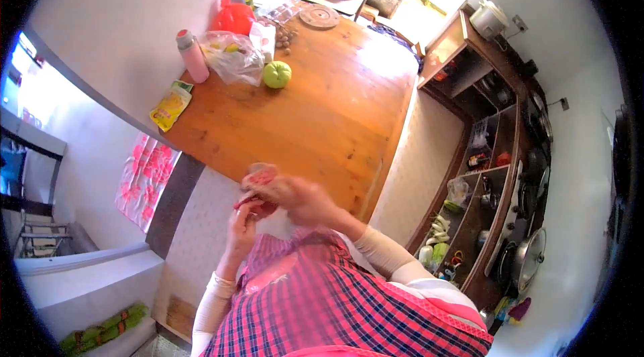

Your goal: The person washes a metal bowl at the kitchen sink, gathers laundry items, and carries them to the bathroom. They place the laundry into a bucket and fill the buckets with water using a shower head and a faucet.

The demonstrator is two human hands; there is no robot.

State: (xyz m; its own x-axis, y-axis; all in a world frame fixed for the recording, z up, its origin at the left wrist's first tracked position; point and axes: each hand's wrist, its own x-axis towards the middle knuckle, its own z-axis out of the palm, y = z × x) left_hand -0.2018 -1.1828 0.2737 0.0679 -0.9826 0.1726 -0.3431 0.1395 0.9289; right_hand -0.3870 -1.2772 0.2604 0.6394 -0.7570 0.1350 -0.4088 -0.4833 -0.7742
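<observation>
Left hand (243, 224), fingers curled round red-and-pale object (261, 176), too blurred to name; seems to steady it from below. Right hand (305, 201) over it, smeared; cannot tell whether those fingers grip. Object up before my checked apron (308, 283), at wooden table's (315, 126) near edge, likely for close two-handed work. Pink thermos (193, 61), plastic bag (235, 62), green fruit (277, 75) farther off, probably out of elbows' way.

Wooden table (322, 109): pink flask (193, 58), yellow packet (172, 106), plastic bag (236, 65), fruit (277, 75) (round, green).
</observation>
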